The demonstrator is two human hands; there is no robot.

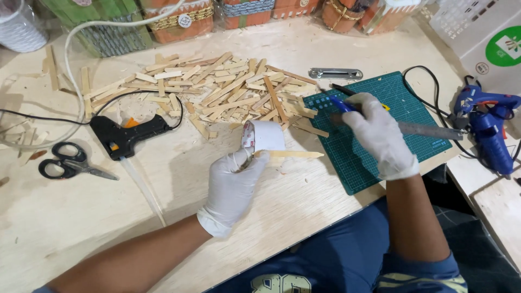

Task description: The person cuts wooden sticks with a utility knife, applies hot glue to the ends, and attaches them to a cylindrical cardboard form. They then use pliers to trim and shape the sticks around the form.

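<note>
My left hand [232, 184], in a white glove, holds a flat wooden stick [290, 154] that points to the right, and it touches a white roll of tape [263, 135] just above the fingers. In its own white glove, my right hand [380, 135] grips a blue pen-like tool [343, 104] with a dark tip over the green cutting mat [374, 157]. A metal ruler [429, 130] lies across the mat under that hand. A wide heap of several cut wooden sticks [217, 89] spreads over the plywood table behind both hands.
A black glue gun [127, 135] with a clear glue stick lies left of centre, black scissors [68, 165] further left. A blue glue gun [488, 125] sits at the right edge. A metal latch plate [335, 73], cables and decorated boxes line the back.
</note>
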